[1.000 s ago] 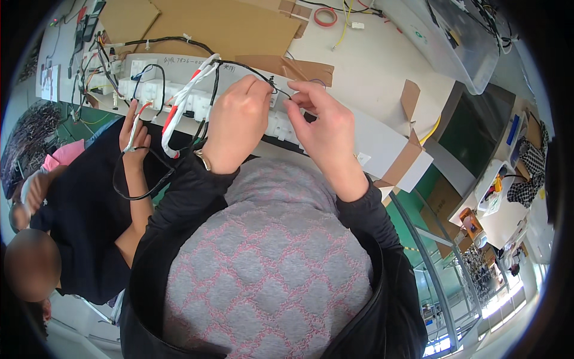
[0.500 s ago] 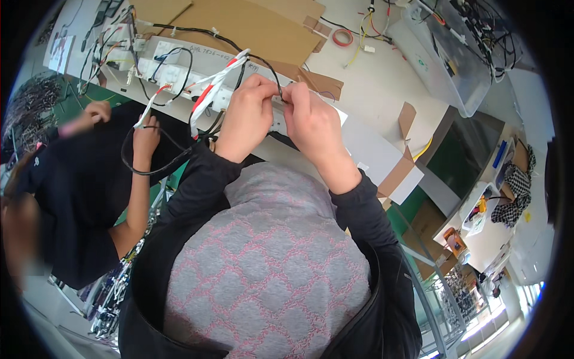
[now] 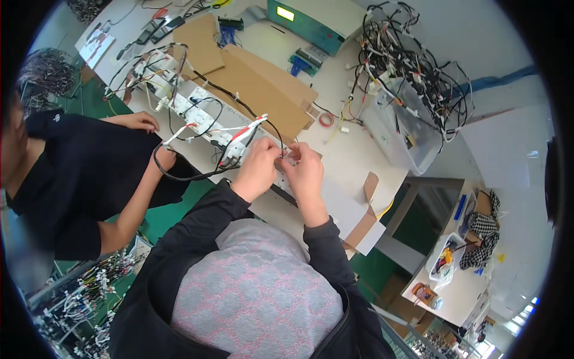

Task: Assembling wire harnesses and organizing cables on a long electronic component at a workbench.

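A wiring harness with white- and red-wrapped branches [image 3: 244,132] lies over a long white fixture board [image 3: 207,115]. One thin black cable [image 3: 277,131] arches from it down to my fingertips. My left hand [image 3: 257,170] pinches this cable near its end. Close beside it, my right hand [image 3: 305,178] has thumb and fingers closed at the same end, over the board's right part. The fingers hide whatever tip the cable has. Left of me, a co-worker's hand [image 3: 161,160] is at a loop of black cable [image 3: 173,178] of the harness.
Brown cardboard [image 3: 251,90] lies behind the board. A red tape roll [image 3: 326,119] and thin loose wires are beyond my hands. A clear bin [image 3: 412,140] heaped with harnesses stands at right, a green box with a lit display [image 3: 311,23] at the back. The co-worker stands close on my left.
The view has shifted, so the far table with the green box now shows. My hands stay together at the cable end. The co-worker's other hand now rests nearer the board.
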The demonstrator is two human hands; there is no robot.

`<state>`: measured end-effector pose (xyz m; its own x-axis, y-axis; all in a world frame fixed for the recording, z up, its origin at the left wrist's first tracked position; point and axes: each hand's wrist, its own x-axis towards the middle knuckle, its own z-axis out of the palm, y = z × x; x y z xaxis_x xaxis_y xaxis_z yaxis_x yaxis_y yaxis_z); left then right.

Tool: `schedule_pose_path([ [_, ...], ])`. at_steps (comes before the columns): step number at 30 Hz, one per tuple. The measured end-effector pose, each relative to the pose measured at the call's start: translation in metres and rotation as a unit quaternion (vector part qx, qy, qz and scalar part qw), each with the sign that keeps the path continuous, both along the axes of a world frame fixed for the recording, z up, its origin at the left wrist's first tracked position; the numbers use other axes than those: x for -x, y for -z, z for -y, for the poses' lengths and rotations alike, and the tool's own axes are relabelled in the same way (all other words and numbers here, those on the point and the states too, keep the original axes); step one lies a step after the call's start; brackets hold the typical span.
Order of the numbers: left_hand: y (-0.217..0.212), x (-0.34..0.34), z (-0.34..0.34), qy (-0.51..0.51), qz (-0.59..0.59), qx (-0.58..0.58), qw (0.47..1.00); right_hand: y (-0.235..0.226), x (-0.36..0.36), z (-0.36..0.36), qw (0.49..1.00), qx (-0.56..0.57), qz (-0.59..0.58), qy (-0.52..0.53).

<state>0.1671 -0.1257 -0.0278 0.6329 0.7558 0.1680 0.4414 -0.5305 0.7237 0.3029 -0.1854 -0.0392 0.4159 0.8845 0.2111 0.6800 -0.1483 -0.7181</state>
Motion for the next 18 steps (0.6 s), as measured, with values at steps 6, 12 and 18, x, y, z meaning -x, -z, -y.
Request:
schedule_pose_path([
  [6, -0.003, 0.005, 0.037, -0.014, -0.067, -0.073, 0.995, 0.002, 0.009, 0.005, 0.999, -0.016, -0.023, -0.018],
  [12, -0.009, 0.038, 0.078, -0.013, -0.006, -0.135, 0.991, -0.006, 0.011, 0.015, 0.995, 0.042, 0.069, -0.051],
  [18, 0.008, 0.121, 0.076, 0.036, 0.041, -0.070, 0.996, 0.016, 0.005, 0.140, 0.961, -0.133, 0.204, 0.133],
])
